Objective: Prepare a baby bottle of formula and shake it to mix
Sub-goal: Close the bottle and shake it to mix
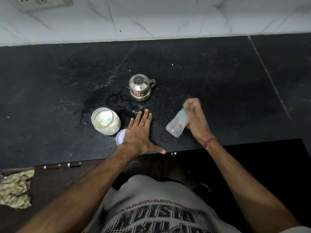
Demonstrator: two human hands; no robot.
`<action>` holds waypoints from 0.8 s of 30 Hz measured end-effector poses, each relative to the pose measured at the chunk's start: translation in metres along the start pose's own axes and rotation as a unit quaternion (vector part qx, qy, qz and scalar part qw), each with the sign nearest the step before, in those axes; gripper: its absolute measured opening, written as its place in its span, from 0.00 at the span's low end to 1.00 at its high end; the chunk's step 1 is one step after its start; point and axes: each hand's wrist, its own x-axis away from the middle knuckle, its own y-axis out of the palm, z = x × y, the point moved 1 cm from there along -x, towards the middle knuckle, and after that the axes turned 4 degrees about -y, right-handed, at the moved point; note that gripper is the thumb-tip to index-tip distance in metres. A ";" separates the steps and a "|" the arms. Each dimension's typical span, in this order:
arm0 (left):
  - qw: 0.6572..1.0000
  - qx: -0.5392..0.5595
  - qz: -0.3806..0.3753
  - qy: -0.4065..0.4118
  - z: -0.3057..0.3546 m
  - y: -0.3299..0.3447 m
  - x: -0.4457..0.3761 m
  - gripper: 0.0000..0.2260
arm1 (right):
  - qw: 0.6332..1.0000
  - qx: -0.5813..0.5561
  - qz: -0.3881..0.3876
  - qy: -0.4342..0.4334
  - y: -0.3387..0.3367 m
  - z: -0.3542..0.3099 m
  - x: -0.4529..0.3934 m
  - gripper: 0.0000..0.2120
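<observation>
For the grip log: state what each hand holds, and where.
Right hand grips the bottle at its blurred upper end. Left hand lies flat on the counter, holding nothing.

Your baby bottle (176, 124) is clear plastic with teal and red print, blurred, tilted with its base toward the counter's (218, 81) front edge, gripped in your right hand (196, 118). Your formula jar (106, 121) stands open, white powder inside, near the front edge; its lid (120, 136) lies just beside it.

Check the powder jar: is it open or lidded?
Open. The powder jar shows white powder through its uncovered mouth, and its lid lies flat on the counter beside it.
</observation>
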 end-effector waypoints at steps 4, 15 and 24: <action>1.000 -0.003 0.000 0.002 -0.001 0.000 0.000 0.78 | 0.995 -0.033 0.090 -0.001 -0.008 -0.004 -0.002 0.03; 1.000 0.003 -0.006 -0.004 0.002 -0.003 0.000 0.78 | 0.993 -0.042 0.109 0.031 0.008 0.016 0.011 0.05; 1.000 -0.002 -0.007 -0.016 0.002 -0.004 0.000 0.78 | 0.998 -0.015 0.038 0.047 0.004 0.006 0.019 0.05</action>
